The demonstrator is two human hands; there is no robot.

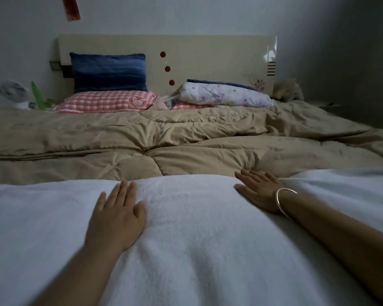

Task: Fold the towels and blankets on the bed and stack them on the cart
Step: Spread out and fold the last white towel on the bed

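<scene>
Thin metal bangle [279, 203] by the right hand [260, 191]; bare forearms.

We see a dim home bedroom, a rumpled tan quilt [186, 133] spread below a cream headboard [208, 54], a pale wall [186, 16] behind, a blue pillow [108, 71] propped behind a pink checked pillow [97, 102], a folded floral blanket [223, 94] alongside, a small fan [12, 91] at the left edge.

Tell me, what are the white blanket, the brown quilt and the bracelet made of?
The white blanket looks like soft fleece or terry cloth: it is matte, with a fuzzy nap. The brown quilt seems to be smooth woven cloth over padding: it has a slight sheen, puffy stitched panels and creases. The bracelet is probably metal: it is thin and shiny and catches the light.
</scene>
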